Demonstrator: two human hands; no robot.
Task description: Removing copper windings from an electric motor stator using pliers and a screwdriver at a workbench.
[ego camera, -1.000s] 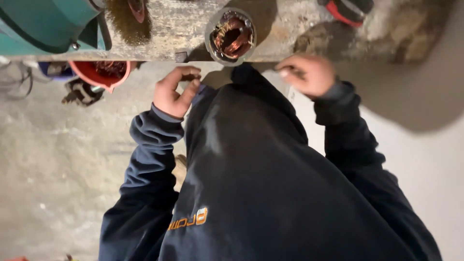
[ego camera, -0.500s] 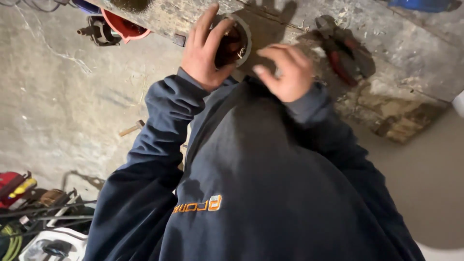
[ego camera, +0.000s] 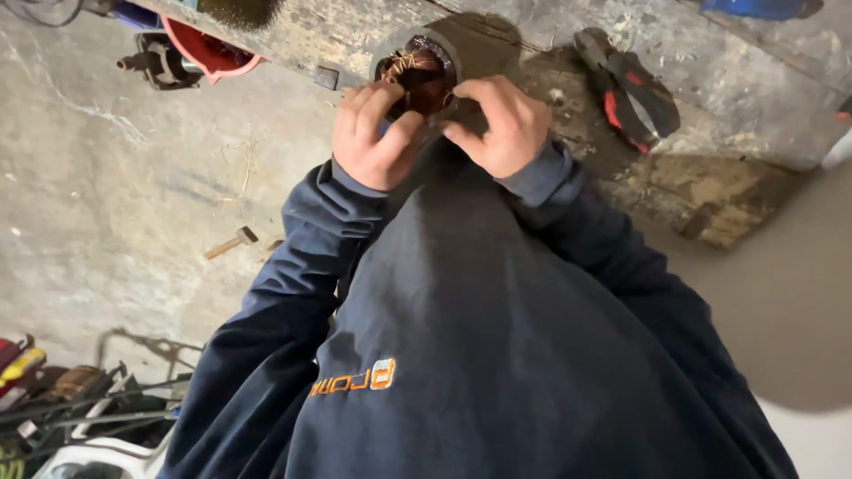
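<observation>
Both hands meet at one round motor stator (ego camera: 417, 71) with copper windings on the worn surface (ego camera: 550, 53), hiding its lower half. The left hand (ego camera: 377, 133) and right hand (ego camera: 497, 124) have fingers curled against it; whether either grip truly clasps it is unclear. One pair of red-handled pliers (ego camera: 630, 89) lies right of the stator.

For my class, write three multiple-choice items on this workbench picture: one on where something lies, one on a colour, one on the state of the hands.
1. Where do the pliers lie?
A. on the floor
B. on the bench, to the right of the hands
C. in the left hand

2. What colour are the pliers' handles?
A. red and black
B. yellow
C. green

3. What are the two hands doing?
A. hanging at the sides
B. holding a hammer
C. both working at the round motor stator

Answers:
1 B: the pliers rest on the workbench.
2 A: red and black grips show.
3 C: left hand and right hand meet at the motor stator with copper windings.
</observation>
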